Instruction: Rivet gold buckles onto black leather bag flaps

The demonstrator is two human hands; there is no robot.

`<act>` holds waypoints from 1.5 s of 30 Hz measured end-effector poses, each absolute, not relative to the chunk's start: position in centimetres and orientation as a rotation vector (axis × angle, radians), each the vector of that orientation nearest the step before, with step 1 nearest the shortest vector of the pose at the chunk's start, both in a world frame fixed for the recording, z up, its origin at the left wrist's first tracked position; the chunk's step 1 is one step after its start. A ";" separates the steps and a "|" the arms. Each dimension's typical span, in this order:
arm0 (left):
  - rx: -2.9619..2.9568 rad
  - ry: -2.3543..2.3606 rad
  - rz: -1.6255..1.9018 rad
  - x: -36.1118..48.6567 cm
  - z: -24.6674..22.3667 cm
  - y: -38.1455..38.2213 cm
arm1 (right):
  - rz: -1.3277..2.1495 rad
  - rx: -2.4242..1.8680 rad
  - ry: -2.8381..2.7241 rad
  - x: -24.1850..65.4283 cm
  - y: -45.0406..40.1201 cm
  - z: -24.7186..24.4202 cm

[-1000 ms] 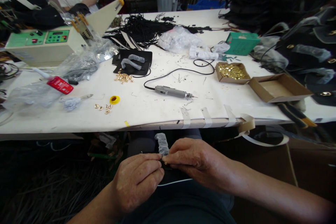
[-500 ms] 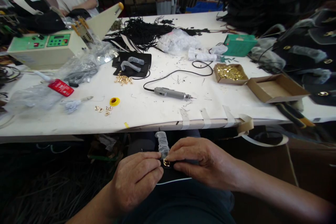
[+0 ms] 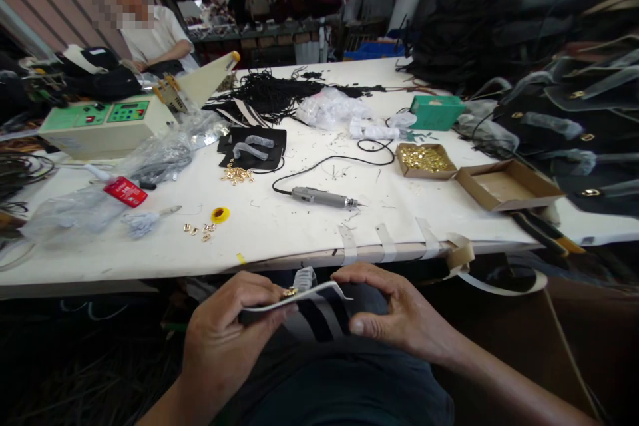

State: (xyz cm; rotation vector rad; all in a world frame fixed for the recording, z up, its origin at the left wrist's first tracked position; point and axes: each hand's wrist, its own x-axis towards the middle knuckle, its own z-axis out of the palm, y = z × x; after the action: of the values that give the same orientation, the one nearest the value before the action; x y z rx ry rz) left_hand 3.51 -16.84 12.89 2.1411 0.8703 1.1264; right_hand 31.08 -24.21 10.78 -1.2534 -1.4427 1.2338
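Low over my lap, my left hand [image 3: 224, 333] pinches the left side of a black leather bag panel [image 3: 317, 319], thumb beneath and fingers on top. The panel is tilted so that its underside, with pale and dark bands, faces me. A gold metal fitting [image 3: 289, 292] shows by my left fingertips. Behind it rises a strap handle [image 3: 304, 278] wrapped in clear plastic. My right hand [image 3: 399, 309] is open at the panel's right side, thumb and fingers apart. Its fingertips are by the far edge; whether they touch it I cannot tell.
On the white table [image 3: 289, 239] lie a grey electric screwdriver [image 3: 322, 198], a yellow ring-shaped roll [image 3: 220, 215], a red bottle [image 3: 124, 192], gold fittings [image 3: 237, 174], another black panel [image 3: 254, 148] and cardboard boxes [image 3: 426, 161]. A person [image 3: 157, 40] works behind a machine [image 3: 107, 123].
The panel has been tipped up so its underside shows. My left hand has changed to a thumb-under grip. My right hand has opened and moved slightly right of the gold fitting. The view has tilted up.
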 end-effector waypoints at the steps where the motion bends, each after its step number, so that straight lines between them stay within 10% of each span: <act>1: 2.009 0.993 1.109 3.4 12.9 -16.5 | 1.293 -1.263 -1.413 30.8 -24.1 10.5; 15: 0.851 1.250 1.154 4.1 9.8 -10.2 | 1.676 -1.124 -0.848 28.9 -23.7 8.7; 29: 2.652 1.035 1.217 -0.3 7.7 -17.4 | 1.838 -1.018 -0.698 26.3 -21.0 11.5; 45: 1.890 1.079 1.023 -2.0 10.0 -15.0 | 1.408 -1.154 -2.315 19.9 -11.8 19.1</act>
State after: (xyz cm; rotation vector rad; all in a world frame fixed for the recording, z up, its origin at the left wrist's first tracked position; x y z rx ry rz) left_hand -2.01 -15.02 10.00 1.8898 1.0793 1.0228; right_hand 19.94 -11.77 19.15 -1.1542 -2.3146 1.4083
